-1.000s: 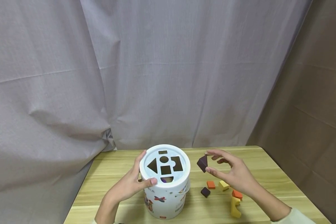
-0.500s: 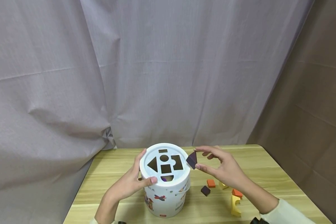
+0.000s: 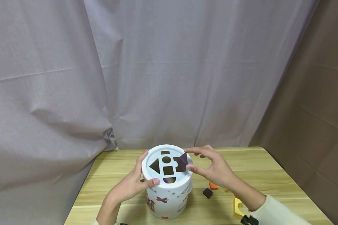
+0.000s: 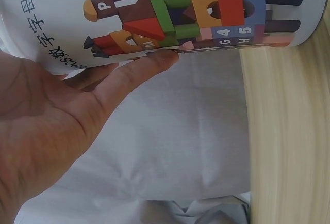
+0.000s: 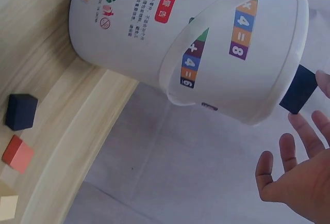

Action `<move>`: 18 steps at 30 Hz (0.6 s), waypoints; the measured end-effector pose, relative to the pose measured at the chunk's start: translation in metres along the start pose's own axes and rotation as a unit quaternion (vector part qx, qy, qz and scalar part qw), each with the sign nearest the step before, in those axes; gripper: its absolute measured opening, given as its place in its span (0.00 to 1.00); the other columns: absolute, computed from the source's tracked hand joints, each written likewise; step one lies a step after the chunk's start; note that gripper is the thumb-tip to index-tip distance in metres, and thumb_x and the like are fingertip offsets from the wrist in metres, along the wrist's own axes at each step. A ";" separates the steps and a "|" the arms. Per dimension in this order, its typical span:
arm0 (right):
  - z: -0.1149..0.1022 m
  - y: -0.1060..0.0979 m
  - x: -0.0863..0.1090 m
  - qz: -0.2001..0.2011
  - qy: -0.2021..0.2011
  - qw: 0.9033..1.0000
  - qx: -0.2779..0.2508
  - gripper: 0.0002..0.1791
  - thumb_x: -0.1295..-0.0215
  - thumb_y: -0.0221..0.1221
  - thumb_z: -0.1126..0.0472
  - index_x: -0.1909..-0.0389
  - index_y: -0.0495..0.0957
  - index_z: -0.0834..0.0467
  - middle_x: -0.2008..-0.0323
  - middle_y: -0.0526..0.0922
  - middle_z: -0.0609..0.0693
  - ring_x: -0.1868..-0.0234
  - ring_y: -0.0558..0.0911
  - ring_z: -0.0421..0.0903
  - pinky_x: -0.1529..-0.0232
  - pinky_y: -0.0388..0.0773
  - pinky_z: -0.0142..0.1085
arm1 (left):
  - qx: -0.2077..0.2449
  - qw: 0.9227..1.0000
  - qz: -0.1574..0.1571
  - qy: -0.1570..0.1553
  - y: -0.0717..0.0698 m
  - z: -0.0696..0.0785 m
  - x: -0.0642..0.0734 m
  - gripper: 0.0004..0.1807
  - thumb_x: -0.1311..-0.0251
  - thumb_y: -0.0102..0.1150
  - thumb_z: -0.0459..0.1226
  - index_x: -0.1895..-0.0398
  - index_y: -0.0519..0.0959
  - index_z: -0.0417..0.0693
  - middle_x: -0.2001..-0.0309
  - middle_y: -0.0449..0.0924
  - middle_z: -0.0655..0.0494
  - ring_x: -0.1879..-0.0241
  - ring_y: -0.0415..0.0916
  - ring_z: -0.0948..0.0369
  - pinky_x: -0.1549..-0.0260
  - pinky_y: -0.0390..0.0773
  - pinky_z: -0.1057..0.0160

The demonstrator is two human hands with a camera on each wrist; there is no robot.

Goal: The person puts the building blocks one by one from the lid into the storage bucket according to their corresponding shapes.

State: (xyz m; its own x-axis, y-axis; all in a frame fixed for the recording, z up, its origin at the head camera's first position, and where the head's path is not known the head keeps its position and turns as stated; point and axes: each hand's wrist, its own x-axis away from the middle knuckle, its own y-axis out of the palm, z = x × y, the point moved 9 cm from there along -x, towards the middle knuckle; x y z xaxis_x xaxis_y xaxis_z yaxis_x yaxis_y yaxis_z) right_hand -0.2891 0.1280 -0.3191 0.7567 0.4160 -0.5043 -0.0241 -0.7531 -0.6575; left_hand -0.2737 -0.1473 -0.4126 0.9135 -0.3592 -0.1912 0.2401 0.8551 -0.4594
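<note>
A white bucket (image 3: 167, 204) printed with colourful pictures stands upright on the wooden table, its pale lid (image 3: 155, 153) cut with several shaped holes. My left hand (image 3: 128, 185) grips the bucket's top at the left, thumb on the lid's rim; in the left wrist view its fingers (image 4: 139, 72) lie along the printed side. Between thumb and fingertips, my right hand (image 3: 214, 167) pinches a dark purple triangular block (image 3: 183, 161). That block overlaps the lid's notched hole in the head view. From the right wrist, the same block (image 5: 299, 90) appears right at the rim.
Right of the bucket lie a small dark block (image 3: 207, 192), an orange block (image 3: 213, 186) and a yellow arch-shaped block (image 3: 238, 207). My right forearm partly covers other blocks. The bucket's white handle (image 5: 172, 69) hangs down its side. Grey curtains (image 3: 163, 78) rise behind the table.
My right hand has carried the purple triangular block leftward from beside the bucket to over the lid's right side. The left hand keeps its grip on the bucket.
</note>
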 end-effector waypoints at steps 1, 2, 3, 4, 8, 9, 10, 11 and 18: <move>-0.001 0.001 -0.001 -0.001 -0.002 1.000 -0.001 0.30 0.37 0.82 0.51 0.34 0.86 0.37 0.44 0.90 0.36 0.45 0.80 0.40 0.42 0.84 0.45 | 0.001 1.000 -0.001 0.001 0.001 0.000 0.000 0.67 0.32 0.77 0.50 0.08 0.34 0.61 0.09 0.42 0.36 0.11 0.47 0.35 0.18 0.53 0.24; -0.003 0.003 -0.001 0.000 -0.005 1.000 -0.002 0.30 0.38 0.82 0.51 0.35 0.87 0.37 0.43 0.91 0.37 0.45 0.80 0.40 0.42 0.83 0.44 | 0.002 1.000 -0.001 0.001 0.001 0.001 0.000 0.67 0.32 0.77 0.50 0.08 0.34 0.61 0.09 0.42 0.36 0.12 0.47 0.36 0.18 0.53 0.24; -0.004 0.004 -0.002 -0.001 -0.006 1.000 0.000 0.30 0.38 0.82 0.51 0.35 0.87 0.37 0.43 0.91 0.36 0.45 0.80 0.39 0.42 0.83 0.44 | 0.002 1.000 -0.002 0.002 0.002 0.001 0.000 0.67 0.32 0.77 0.50 0.08 0.34 0.61 0.09 0.42 0.36 0.12 0.48 0.36 0.18 0.54 0.24; -0.006 0.005 -0.002 -0.001 -0.008 1.000 0.001 0.30 0.38 0.82 0.51 0.35 0.87 0.38 0.42 0.91 0.36 0.45 0.80 0.40 0.42 0.82 0.45 | 0.003 1.000 -0.003 0.002 0.002 0.002 0.000 0.67 0.32 0.77 0.50 0.08 0.34 0.61 0.09 0.42 0.36 0.12 0.49 0.36 0.18 0.54 0.24; -0.013 0.009 -0.005 -0.002 -0.014 1.000 -0.005 0.30 0.39 0.83 0.51 0.36 0.88 0.39 0.42 0.91 0.36 0.45 0.81 0.42 0.38 0.82 0.52 | 0.008 1.000 -0.003 0.002 0.005 0.002 0.001 0.67 0.32 0.77 0.50 0.08 0.33 0.61 0.09 0.42 0.36 0.12 0.49 0.36 0.18 0.55 0.24; -0.015 0.010 -0.006 -0.002 -0.014 1.000 -0.008 0.29 0.39 0.83 0.51 0.36 0.88 0.39 0.42 0.91 0.37 0.45 0.81 0.44 0.37 0.81 0.55 | 0.010 1.000 -0.004 0.001 0.005 0.002 0.001 0.67 0.32 0.77 0.50 0.08 0.33 0.61 0.09 0.42 0.36 0.12 0.49 0.36 0.18 0.55 0.24; -0.016 0.012 -0.007 -0.003 -0.015 1.000 -0.012 0.29 0.39 0.83 0.52 0.36 0.88 0.39 0.42 0.92 0.39 0.45 0.81 0.44 0.36 0.81 0.57 | 0.010 1.000 -0.004 0.001 0.005 0.002 0.001 0.67 0.32 0.77 0.50 0.08 0.33 0.62 0.09 0.42 0.36 0.12 0.49 0.36 0.18 0.55 0.24; -0.017 0.013 -0.008 -0.004 -0.015 1.000 -0.014 0.29 0.40 0.83 0.52 0.36 0.88 0.39 0.42 0.92 0.39 0.46 0.81 0.44 0.36 0.81 0.58 | 0.010 1.000 -0.003 0.001 0.005 0.002 0.001 0.66 0.32 0.77 0.50 0.08 0.33 0.62 0.09 0.43 0.36 0.12 0.49 0.36 0.18 0.56 0.25; -0.023 0.022 -0.016 -0.010 -0.010 1.000 -0.011 0.29 0.40 0.83 0.50 0.36 0.88 0.37 0.45 0.91 0.40 0.45 0.81 0.48 0.40 0.81 0.53 | 0.012 1.000 -0.006 0.005 0.005 0.003 -0.002 0.66 0.31 0.77 0.50 0.08 0.33 0.66 0.10 0.45 0.38 0.13 0.53 0.38 0.19 0.60 0.26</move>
State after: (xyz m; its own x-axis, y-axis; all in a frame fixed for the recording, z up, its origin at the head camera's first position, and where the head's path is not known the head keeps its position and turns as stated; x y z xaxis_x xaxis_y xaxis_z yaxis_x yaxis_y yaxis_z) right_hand -0.2863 0.0931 -0.3126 0.7439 0.4406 -0.5025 0.0046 -0.7553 -0.6554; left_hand -0.2733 -0.1410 -0.4122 0.9074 -0.3726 -0.1945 0.2585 0.8596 -0.4407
